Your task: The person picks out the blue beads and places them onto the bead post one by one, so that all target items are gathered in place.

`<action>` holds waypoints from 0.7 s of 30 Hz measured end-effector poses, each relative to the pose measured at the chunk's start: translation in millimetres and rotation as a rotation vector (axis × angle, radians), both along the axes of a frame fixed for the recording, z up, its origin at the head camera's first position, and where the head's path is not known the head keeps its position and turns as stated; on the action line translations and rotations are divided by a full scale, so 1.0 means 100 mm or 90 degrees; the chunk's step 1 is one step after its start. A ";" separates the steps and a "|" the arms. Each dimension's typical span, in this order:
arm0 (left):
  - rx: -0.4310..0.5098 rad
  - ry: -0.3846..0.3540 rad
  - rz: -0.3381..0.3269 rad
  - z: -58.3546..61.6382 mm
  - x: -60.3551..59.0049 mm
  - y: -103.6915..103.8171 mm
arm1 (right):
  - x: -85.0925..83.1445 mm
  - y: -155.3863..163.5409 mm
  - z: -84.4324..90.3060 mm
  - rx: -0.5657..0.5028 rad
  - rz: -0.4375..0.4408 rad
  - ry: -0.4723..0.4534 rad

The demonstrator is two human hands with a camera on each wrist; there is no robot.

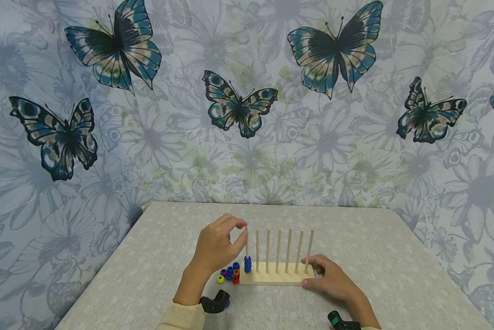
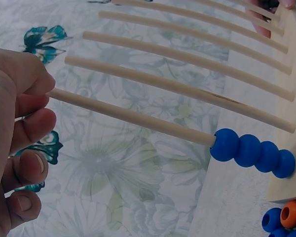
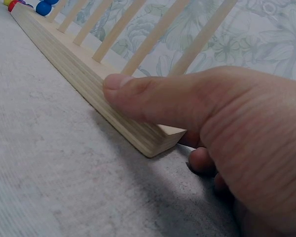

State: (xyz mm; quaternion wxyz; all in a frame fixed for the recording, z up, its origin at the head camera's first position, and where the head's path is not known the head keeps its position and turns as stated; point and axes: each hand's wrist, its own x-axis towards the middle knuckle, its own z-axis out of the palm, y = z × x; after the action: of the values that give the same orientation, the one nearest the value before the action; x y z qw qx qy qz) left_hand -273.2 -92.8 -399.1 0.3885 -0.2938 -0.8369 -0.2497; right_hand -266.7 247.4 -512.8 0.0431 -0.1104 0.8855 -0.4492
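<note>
A wooden base (image 1: 271, 275) carries a row of several upright pegs. Blue beads (image 1: 247, 264) are stacked at the foot of the leftmost peg (image 2: 133, 117); the left wrist view shows these blue beads (image 2: 251, 150) bunched against the base. My left hand (image 1: 243, 229) is at that peg's tip, which lies between curled thumb and forefinger; no bead shows in the fingers. My right hand (image 1: 310, 272) grips the base's right end, its thumb (image 3: 138, 94) on the front edge of the base (image 3: 89, 84) and its fingers behind.
Several loose beads (image 1: 229, 274) in blue, orange, yellow, red and purple lie on the grey table (image 1: 147, 256) just left of the base. The other pegs (image 1: 289, 250) stand bare. A butterfly-patterned wall (image 1: 238, 105) rises behind the table's far edge.
</note>
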 end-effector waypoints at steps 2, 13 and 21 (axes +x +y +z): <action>-0.001 -0.001 0.002 0.00 0.00 -0.01 | 0.00 0.00 0.00 0.000 0.002 0.001; 0.008 0.000 0.016 0.03 -0.01 -0.06 | -0.02 0.00 0.00 -0.009 -0.004 -0.010; 0.005 -0.018 0.046 0.03 -0.01 -0.12 | 0.00 0.01 0.00 -0.018 0.009 -0.009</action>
State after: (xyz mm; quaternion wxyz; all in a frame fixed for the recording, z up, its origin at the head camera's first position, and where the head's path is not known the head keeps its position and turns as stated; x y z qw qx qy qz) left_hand -274.2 -105.0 -396.1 0.3867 -0.2585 -0.8513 -0.2428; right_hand -267.0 248.3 -512.7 0.0508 -0.1138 0.8779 -0.4624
